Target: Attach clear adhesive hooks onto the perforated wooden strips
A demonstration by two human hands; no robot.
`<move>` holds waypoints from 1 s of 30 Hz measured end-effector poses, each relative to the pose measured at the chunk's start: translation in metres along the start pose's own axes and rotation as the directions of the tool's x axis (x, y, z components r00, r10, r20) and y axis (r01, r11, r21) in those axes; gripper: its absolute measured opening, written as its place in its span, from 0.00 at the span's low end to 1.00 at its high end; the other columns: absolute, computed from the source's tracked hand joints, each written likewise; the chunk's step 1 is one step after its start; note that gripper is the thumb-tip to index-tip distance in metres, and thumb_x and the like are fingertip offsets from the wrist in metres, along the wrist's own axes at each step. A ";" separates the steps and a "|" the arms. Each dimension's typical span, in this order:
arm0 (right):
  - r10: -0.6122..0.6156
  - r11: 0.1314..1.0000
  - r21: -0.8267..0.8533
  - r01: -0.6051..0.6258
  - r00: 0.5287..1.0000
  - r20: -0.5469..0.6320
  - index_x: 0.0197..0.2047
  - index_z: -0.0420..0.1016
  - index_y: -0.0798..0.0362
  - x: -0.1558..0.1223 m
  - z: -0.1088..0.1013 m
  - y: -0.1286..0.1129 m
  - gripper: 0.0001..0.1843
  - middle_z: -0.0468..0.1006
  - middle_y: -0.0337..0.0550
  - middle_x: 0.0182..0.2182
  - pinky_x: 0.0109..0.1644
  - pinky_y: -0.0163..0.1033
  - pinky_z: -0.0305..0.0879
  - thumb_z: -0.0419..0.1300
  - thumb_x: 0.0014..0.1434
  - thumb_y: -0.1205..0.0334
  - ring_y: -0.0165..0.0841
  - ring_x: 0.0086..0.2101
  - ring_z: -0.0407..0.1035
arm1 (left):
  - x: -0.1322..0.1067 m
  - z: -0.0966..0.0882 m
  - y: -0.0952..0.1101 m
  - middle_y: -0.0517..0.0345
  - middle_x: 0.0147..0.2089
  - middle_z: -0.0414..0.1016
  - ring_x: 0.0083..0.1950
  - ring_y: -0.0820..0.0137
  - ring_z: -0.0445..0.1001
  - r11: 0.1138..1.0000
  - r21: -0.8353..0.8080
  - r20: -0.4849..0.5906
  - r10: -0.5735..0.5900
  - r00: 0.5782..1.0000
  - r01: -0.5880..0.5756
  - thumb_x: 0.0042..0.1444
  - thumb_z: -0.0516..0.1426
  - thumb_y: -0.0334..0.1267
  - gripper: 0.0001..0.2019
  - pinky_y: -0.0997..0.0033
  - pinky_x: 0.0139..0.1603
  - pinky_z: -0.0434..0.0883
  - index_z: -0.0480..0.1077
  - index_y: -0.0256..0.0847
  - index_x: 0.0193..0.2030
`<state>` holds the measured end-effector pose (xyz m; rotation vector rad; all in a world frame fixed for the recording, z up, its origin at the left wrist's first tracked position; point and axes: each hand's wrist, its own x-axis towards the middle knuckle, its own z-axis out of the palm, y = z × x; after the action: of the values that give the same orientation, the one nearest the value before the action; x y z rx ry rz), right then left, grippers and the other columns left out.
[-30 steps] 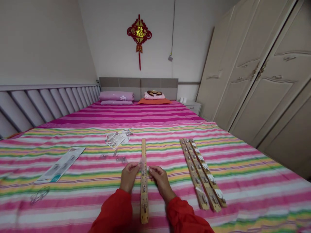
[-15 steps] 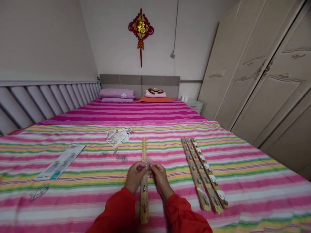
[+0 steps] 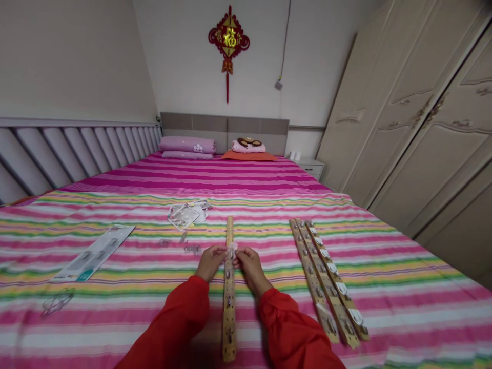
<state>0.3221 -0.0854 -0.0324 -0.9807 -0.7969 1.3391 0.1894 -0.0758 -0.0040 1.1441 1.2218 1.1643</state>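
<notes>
A long, narrow wooden strip [image 3: 229, 320] with holes along it lies lengthwise before me, several small metal hooks fixed on its near part. My left hand [image 3: 210, 262] is at its left edge, thumb and fingers pinched together. Across from it, my right hand [image 3: 250, 265] is also closed in a pinch. Between the fingertips, over the strip, is a small clear-backed hook [image 3: 232, 247]; its fine detail is too small to make out. Both hands seem to grip its sides.
Three similar wooden strips [image 3: 322, 282] with hooks lie side by side at right. To the left are a hook package [image 3: 94, 253], a thin wire bundle [image 3: 57, 302], small clear pieces [image 3: 192, 249] and a pile of wrappers [image 3: 188, 214]. All rest on a striped bedsheet [image 3: 154, 302].
The clear-backed hook has come down over the strip, a little farther along it. My hands have moved slightly apart, one on each side. The camera view has shifted slightly.
</notes>
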 end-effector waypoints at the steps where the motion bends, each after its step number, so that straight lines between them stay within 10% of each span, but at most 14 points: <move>1: 0.000 1.000 -0.009 0.000 1.000 -0.005 0.23 0.72 0.55 0.002 0.001 0.001 0.10 0.72 0.35 0.13 0.22 0.32 0.63 0.65 0.41 0.58 0.27 0.16 0.65 | 0.003 0.000 -0.002 0.58 0.23 0.74 0.25 0.71 0.70 1.000 -0.014 -0.006 -0.008 1.000 0.008 0.28 0.65 0.48 0.19 0.71 0.30 0.66 0.72 0.36 0.26; 30: -0.007 0.999 -0.038 0.003 0.995 -0.098 0.20 0.68 0.53 0.015 0.004 0.012 0.09 0.69 0.32 0.11 0.18 0.31 0.56 0.65 0.38 0.61 0.26 0.13 0.61 | 0.022 0.000 -0.039 0.63 0.18 0.71 0.22 0.72 0.70 1.000 -0.011 -0.137 -0.023 0.990 0.022 0.31 0.62 0.40 0.10 0.74 0.24 0.65 0.70 0.38 0.22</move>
<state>0.3153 -0.0702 -0.0425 -1.0656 -0.7521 1.2658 0.1908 -0.0564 -0.0444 1.0547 1.3289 1.2469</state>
